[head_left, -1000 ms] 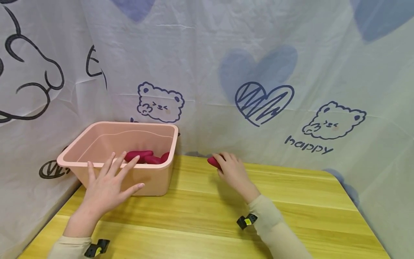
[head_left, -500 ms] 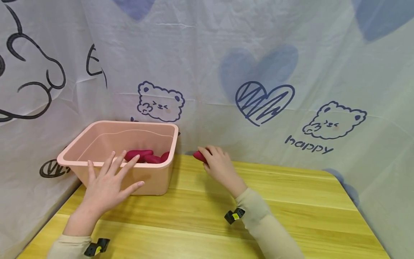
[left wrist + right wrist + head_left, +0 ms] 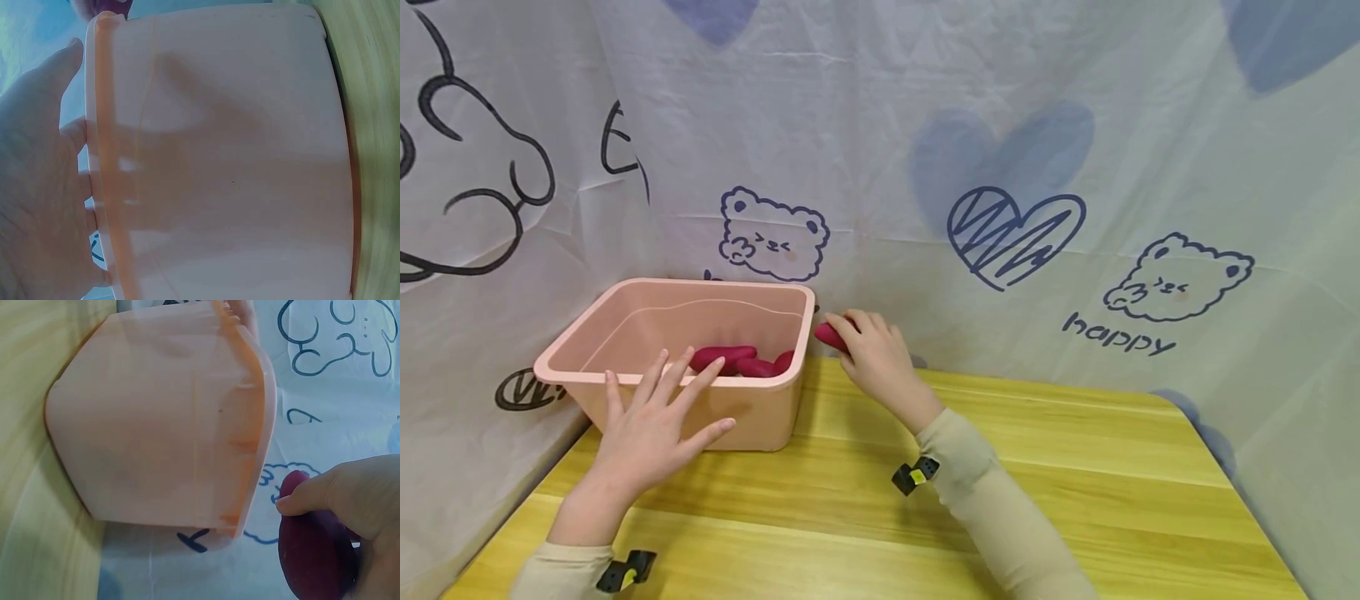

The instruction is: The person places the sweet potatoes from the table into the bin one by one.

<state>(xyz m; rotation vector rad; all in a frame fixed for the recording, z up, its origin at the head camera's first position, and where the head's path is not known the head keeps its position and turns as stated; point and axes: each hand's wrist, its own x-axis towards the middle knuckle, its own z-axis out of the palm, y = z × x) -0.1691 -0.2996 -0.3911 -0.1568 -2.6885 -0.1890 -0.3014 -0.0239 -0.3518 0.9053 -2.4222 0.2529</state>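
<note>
My right hand (image 3: 886, 367) grips a smooth, tapered, purple-red sweet potato (image 3: 831, 337) just off the right rim of a pink plastic bin (image 3: 748, 417). In the right wrist view the thumb lies along the sweet potato (image 3: 312, 550), and the other fingers are mostly hidden behind it. My left hand (image 3: 643, 437) has its fingers spread over the bin's front rim. From the left wrist view I cannot tell whether the fingers rest on that rim. Several similar sweet potatoes (image 3: 722, 358) lie inside the bin, partly hidden by the front wall and the left fingers.
The bin stands at the back left of a yellow wood-grain table (image 3: 865, 533). Directly behind it hangs a white cloth (image 3: 880, 167) with printed bears and hearts, which also runs along the left and right sides.
The right hand has moved left and slightly up with the sweet potato, from over the table to beside the bin's right rim. The left hand has stayed in place.
</note>
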